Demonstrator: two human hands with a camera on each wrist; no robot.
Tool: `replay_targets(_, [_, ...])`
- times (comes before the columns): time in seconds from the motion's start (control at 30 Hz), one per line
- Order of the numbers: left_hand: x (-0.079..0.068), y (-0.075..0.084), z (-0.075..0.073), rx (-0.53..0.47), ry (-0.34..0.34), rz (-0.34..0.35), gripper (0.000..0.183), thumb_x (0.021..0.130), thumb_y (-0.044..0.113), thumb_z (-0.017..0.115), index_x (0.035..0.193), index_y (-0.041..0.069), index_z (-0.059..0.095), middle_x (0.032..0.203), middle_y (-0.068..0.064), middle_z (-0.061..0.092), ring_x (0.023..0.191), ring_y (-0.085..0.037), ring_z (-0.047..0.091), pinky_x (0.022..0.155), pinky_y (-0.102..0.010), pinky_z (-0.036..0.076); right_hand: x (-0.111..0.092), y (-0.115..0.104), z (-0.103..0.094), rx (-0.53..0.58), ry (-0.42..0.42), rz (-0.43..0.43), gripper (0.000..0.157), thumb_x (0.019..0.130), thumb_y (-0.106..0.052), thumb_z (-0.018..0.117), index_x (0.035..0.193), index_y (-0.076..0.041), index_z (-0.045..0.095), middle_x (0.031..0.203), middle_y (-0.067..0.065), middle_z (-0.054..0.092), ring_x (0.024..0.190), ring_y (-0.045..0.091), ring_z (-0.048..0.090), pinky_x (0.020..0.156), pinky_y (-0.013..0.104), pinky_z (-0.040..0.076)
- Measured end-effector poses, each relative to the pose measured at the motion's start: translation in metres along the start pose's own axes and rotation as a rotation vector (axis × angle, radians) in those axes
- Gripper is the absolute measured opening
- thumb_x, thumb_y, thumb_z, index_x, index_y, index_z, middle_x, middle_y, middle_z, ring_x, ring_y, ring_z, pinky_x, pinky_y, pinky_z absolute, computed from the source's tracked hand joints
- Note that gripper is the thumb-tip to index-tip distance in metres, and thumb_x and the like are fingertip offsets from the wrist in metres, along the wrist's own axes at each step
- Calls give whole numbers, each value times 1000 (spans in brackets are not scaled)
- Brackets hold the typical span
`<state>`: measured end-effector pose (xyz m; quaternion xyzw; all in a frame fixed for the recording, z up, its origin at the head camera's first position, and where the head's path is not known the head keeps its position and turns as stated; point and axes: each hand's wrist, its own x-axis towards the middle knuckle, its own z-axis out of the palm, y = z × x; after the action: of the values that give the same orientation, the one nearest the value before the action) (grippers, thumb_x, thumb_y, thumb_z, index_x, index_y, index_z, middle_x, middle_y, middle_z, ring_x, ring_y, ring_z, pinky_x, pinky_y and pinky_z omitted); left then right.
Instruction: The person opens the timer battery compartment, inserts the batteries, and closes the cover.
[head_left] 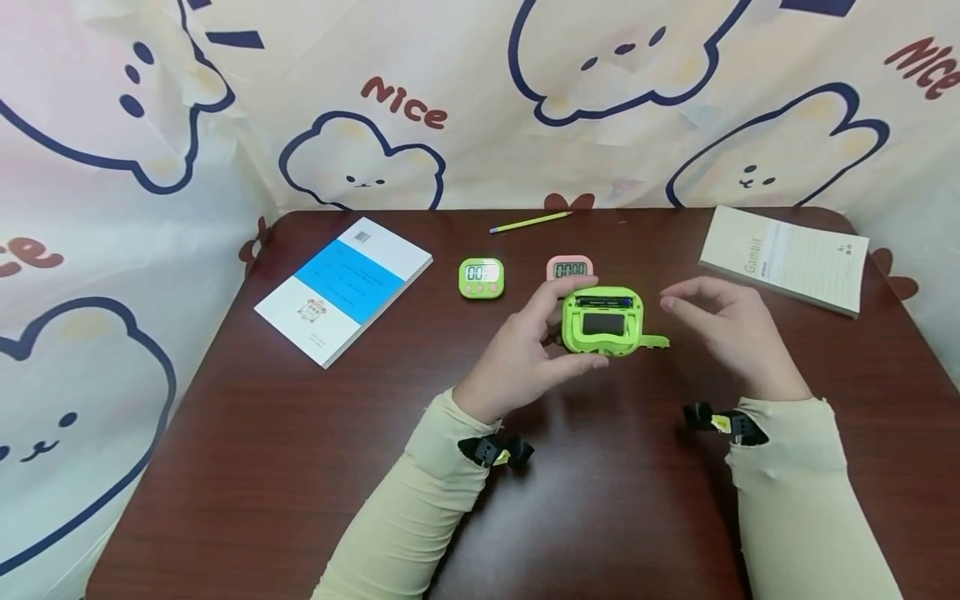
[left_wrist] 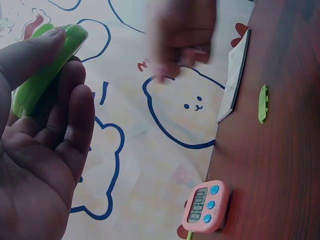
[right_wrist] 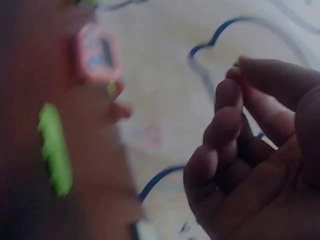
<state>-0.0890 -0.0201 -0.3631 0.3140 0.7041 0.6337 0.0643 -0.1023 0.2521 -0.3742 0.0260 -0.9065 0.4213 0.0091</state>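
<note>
My left hand [head_left: 517,358] grips a green digital timer [head_left: 639,321], back side up in the head view, fingers at its top edge and thumb at its lower edge. A dark battery [head_left: 603,302] lies in its uncovered slot above a dark rectangle. On the table, just right of the timer, lies a narrow green battery cover [head_left: 657,342]; both wrist views show it apart from the hands. My right hand [head_left: 731,329] hovers right of the timer, fingers curled, thumb and index tips nearly together. Whether something tiny is between those tips is unclear.
Behind the held timer stands a pink timer [head_left: 570,266], with another green timer [head_left: 482,278] left of it. A pencil [head_left: 529,222] lies near the back edge. A blue-and-white book [head_left: 343,292] is at left, a beige notebook [head_left: 787,258] at right.
</note>
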Motion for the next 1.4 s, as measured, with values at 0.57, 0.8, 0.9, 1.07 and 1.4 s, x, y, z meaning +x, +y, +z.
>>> replay_targets(0.57, [1, 1, 0, -17, -15, 6, 81, 82, -4, 79, 148, 16, 37, 131, -12, 60, 109, -14, 65, 82, -30, 59, 19, 51, 15, -254, -285, 88, 22, 91, -17, 72, 107, -2, 72, 91, 7, 67, 82, 23, 57, 72, 34, 46])
replay_targets(0.8, [1, 1, 0, -13, -16, -4, 80, 83, -3, 80, 149, 15, 37, 132, -12, 60, 109, -13, 65, 82, -30, 59, 18, 43, 16, -207, -231, 29, 18, 95, -25, 70, 100, -8, 67, 88, 6, 66, 78, 23, 57, 70, 34, 47])
replay_targets(0.9, [1, 0, 0, -3, -20, -8, 80, 83, -1, 80, 148, 15, 37, 133, -11, 60, 110, -13, 65, 83, -29, 59, 15, 32, 16, -141, -156, -4, 26, 97, -32, 69, 109, -9, 69, 91, 7, 70, 79, 21, 62, 68, 30, 50])
replay_targets(1.07, [1, -1, 1, -12, -25, -8, 79, 83, -1, 80, 148, 14, 38, 132, -11, 60, 108, -13, 65, 83, -30, 59, 5, 4, 12, -69, 63, -57, 32, 97, -37, 68, 119, -13, 72, 104, 7, 74, 91, 11, 62, 74, 24, 46])
replay_targets(1.4, [1, -4, 2, -47, -53, -6, 77, 80, -4, 82, 143, 11, 40, 127, -13, 65, 109, -13, 65, 87, -32, 58, -22, -45, 7, 161, 313, -213, 29, 93, -12, 72, 122, -13, 74, 106, -19, 71, 97, 3, 63, 76, 13, 47])
